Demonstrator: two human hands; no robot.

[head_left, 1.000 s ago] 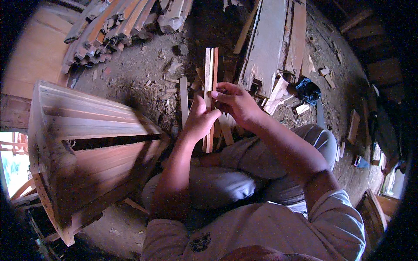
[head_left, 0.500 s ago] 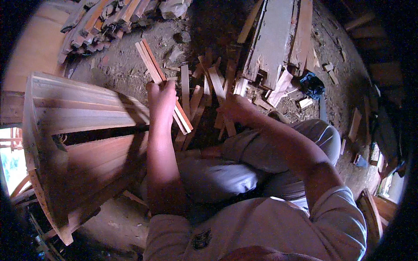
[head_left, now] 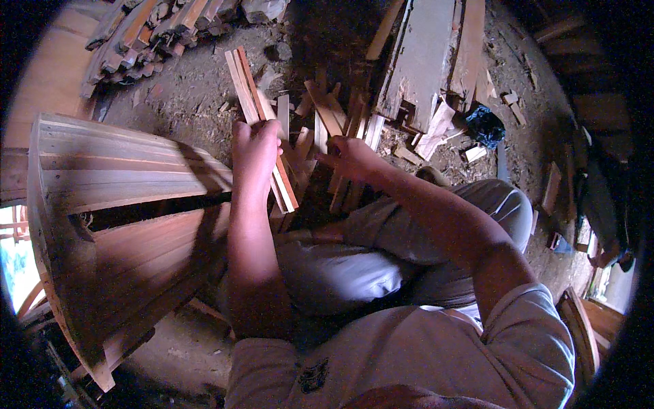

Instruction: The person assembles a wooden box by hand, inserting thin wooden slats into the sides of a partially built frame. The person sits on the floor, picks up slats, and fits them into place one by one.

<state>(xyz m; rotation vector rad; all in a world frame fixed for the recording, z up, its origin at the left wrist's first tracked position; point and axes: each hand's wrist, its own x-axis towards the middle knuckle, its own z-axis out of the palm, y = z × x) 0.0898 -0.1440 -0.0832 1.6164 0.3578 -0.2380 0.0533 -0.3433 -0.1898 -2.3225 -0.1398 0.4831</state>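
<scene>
- Gripping wood strips [head_left: 246,85], upper centre-left: my left fingers [head_left: 271,129], wrapped closed.
- Near loose slats [head_left: 323,107], upper centre: my right fingers [head_left: 340,144], half-curled; I cannot tell their hold.

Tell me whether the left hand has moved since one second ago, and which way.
Yes: the left hand, holding the wooden strips, has moved leftward, farther from the grey board.

Plank structure [head_left: 129,170] left, strips [head_left: 245,87] in left hand [head_left: 255,146], boards [head_left: 417,71] ahead right

Dim, grainy; glare at left opening [head_left: 13,262]; shadows across slatted panel [head_left: 129,177]; fisheye bending, black rim.
</scene>
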